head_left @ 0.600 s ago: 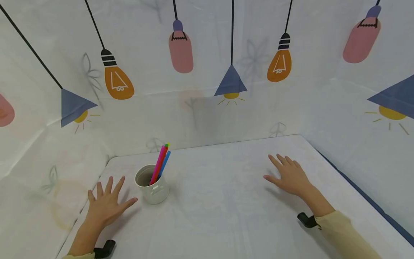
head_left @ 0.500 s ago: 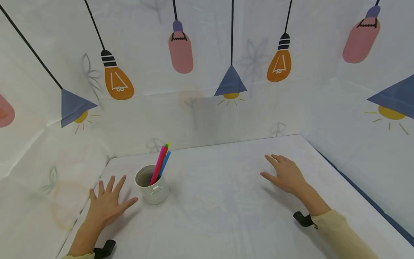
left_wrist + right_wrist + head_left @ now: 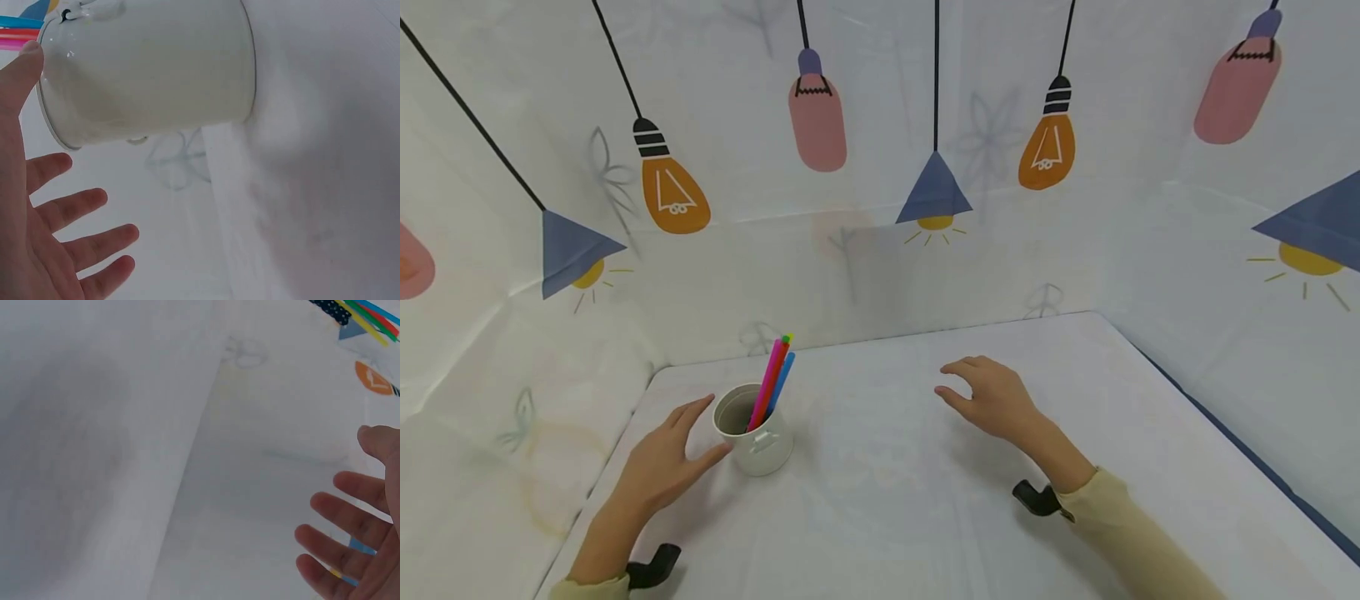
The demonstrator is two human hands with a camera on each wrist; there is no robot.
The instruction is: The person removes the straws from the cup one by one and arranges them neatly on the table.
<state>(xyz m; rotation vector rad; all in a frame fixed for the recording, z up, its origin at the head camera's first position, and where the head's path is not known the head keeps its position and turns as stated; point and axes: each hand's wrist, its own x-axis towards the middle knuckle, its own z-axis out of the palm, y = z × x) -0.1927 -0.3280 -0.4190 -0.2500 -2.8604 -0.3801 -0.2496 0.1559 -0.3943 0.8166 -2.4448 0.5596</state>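
A small cream-white bucket with little lugs on its side stands upright on the white table. Several colored pens lean inside it, among them a pink pen and a blue pen. My left hand is beside the bucket's left side, fingers extended and thumb near the rim. In the left wrist view the bucket fills the top, with the thumb by its rim; contact cannot be told. Right of the bucket, my right hand hovers over the table with relaxed fingers, holding nothing.
A white sheet printed with lamps and bulbs hangs behind the table and on both sides. The table's right edge shows a dark blue strip. A black wrist mount juts from the right sleeve, another from the left.
My left hand has moved right toward the bucket, its spread fingers drawing together. My right hand has moved left across the table, fingers bending slightly. The bucket and pens stay in place.
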